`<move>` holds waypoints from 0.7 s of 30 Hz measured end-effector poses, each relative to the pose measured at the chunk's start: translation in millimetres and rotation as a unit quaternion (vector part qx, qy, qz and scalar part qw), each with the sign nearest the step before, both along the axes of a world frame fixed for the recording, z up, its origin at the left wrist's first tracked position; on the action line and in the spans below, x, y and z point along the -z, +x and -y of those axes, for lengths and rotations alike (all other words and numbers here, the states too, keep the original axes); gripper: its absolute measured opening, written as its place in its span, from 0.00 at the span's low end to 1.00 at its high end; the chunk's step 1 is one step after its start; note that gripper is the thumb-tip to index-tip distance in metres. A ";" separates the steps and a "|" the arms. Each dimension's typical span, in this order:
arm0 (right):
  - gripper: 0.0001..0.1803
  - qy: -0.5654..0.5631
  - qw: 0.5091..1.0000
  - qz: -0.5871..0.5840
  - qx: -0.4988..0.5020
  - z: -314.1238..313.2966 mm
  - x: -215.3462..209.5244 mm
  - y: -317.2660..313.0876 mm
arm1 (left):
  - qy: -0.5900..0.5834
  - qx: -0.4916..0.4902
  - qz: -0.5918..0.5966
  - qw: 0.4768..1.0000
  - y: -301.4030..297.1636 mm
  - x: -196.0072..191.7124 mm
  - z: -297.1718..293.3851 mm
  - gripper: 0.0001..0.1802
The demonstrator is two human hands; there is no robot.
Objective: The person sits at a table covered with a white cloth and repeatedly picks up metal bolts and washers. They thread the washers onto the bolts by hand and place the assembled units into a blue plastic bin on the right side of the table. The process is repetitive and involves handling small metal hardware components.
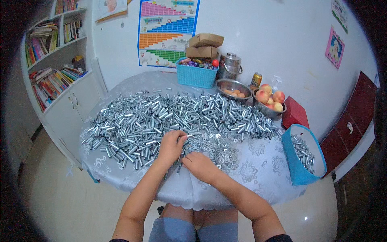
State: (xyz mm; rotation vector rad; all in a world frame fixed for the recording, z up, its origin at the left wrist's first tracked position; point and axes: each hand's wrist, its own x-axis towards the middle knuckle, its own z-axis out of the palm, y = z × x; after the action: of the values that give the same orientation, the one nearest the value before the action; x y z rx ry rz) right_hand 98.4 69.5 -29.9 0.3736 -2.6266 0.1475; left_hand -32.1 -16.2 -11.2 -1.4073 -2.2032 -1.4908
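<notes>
Over pale tablecloth (262, 181), hands (171, 146) (200, 165) close together, beside metal tubes (150, 130), washers (207, 147)

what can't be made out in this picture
Hidden, head view: what lies beneath the left hand and right hand, covered by them.
Hidden, head view: the floor of the blue bin, under metal tubes.
Too small, head view: surface detail on the washers.
Cut off, head view: the sleeves, by the lower edge.
</notes>
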 end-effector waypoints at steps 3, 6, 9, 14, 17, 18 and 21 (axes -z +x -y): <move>0.06 -0.037 0.999 0.032 -0.008 -2.1 -3.2 -1.3 | 0.030 0.009 -0.019 0.999 2.3 -23.2 -2.4 0.07; 0.06 -0.151 0.986 0.069 0.000 -6.4 -17.4 6.2 | 0.082 -0.011 -0.068 0.994 -14.5 -36.1 -8.9 0.07; 0.06 -0.396 0.916 0.060 0.019 -18.1 -27.0 23.7 | 0.142 0.015 -0.015 0.990 -22.0 -29.1 -12.3 0.09; 0.06 -0.681 0.732 -0.004 0.021 -48.9 -34.1 29.6 | 0.137 0.025 -0.047 0.989 -16.2 -12.6 -7.9 0.13; 0.07 -0.785 0.618 -0.006 -0.043 -46.2 -40.1 31.4 | 0.135 0.050 0.037 0.989 -9.4 -16.3 -10.1 0.15; 0.07 -0.790 0.612 -0.001 -0.049 -45.1 -42.4 31.3 | 0.134 0.061 0.035 0.988 -6.4 -17.5 -10.2 0.15; 0.08 -0.790 0.609 0.008 -0.072 -44.1 -41.9 30.2 | 0.122 0.093 0.042 0.987 -0.1 -18.7 -9.0 0.16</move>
State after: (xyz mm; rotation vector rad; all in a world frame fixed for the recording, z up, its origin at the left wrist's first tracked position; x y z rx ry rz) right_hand 128.6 113.6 12.0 -0.1039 -1.4585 2.2125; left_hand -32.2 -7.2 7.6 -1.5261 -1.8928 -1.8407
